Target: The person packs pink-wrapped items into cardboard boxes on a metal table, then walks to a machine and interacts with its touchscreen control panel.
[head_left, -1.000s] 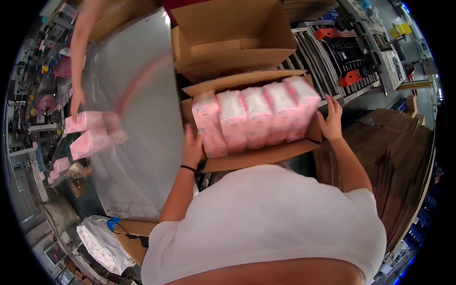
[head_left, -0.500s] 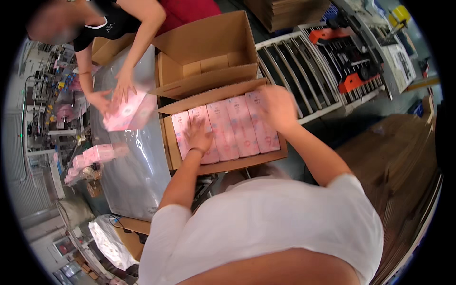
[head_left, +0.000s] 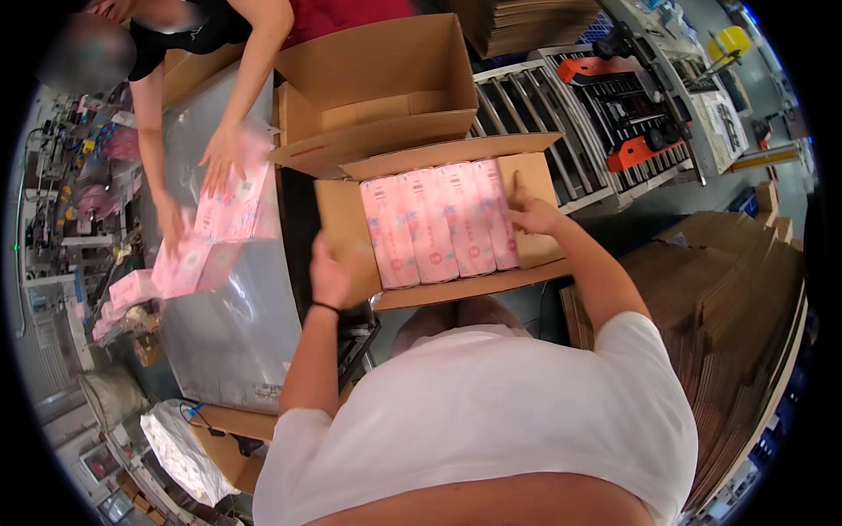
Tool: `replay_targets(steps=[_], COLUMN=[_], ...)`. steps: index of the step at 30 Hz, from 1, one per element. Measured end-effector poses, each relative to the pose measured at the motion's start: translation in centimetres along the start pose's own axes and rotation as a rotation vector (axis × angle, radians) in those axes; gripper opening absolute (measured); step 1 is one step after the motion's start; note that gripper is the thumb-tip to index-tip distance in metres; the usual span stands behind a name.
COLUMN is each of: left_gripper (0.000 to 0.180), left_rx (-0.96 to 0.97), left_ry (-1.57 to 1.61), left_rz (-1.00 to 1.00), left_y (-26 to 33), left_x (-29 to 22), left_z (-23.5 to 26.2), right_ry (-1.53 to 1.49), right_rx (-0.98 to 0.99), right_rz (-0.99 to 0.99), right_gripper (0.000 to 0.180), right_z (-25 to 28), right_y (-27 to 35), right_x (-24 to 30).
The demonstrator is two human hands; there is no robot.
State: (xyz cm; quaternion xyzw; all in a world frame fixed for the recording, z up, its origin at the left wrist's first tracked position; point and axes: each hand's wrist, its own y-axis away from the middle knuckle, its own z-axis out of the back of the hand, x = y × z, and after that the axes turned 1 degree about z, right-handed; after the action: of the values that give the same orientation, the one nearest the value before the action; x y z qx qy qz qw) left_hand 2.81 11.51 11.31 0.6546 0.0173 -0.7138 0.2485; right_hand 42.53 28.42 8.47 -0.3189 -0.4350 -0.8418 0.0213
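Pink packs (head_left: 436, 223): here they are in the front carton (head_left: 539, 178), small dark print up top, reddish round emblem below (too fine to read).
Rear carton (head_left: 377, 143): faint reddish mark on the near side, illegible!
Black shirt (head_left: 206, 31): pale mark, unclear.
Grey tabletop (head_left: 228, 337): dark print, near edge, unreadable.

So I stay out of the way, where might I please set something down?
Bare: grey table, from pink packs to its near edge; rollers, between back box and orange-trimmed machine. Crowded: around the co-worker's hands and the packed box.
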Motion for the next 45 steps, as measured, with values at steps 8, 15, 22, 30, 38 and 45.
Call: replay_targets(steps=[8, 15, 22, 30, 38, 45], left_gripper=[0.093, 0.117, 0.064, 0.076, 0.084, 0.056], left_rx=[0.657, -0.003, -0.289, -0.152, 0.083, 0.959], left_ry=[-1.277, -0.320, -0.114, 0.057, -0.129, -0.469], left_rz=[-0.419, -0.164, 0.129, 0.121, 0.123, 0.007], left_y=[-4.6, -5.6, 1.4, -13.3, -24.8, -20.6], left_x=[-5.5, 10.4, 13.2, 4.8, -0.9, -8.3], left_z=[-7.1, -5.2, -17.7, -46.8, -58.2, -50.5], right_ry=[0.799, 0.598, 0.779, 0.882, 0.778, 0.893], right_rx=[-0.264, -0.898, -0.472, -0.613, -0.469, -0.493], right_rz=[0.256, 0.828, 0.585, 0.577, 0.578, 0.272], right_gripper=[0.091, 0.066, 0.074, 0.068, 0.110, 0.103], right_z=[2.2, -1.0, 4.0, 34.1, 33.9, 30.8], right_y=[-1.9, -2.1, -1.8, -13.3, -13.7, -13.4], right_x=[8.9, 4.0, -7.4, -17.0, -12.2, -11.6])
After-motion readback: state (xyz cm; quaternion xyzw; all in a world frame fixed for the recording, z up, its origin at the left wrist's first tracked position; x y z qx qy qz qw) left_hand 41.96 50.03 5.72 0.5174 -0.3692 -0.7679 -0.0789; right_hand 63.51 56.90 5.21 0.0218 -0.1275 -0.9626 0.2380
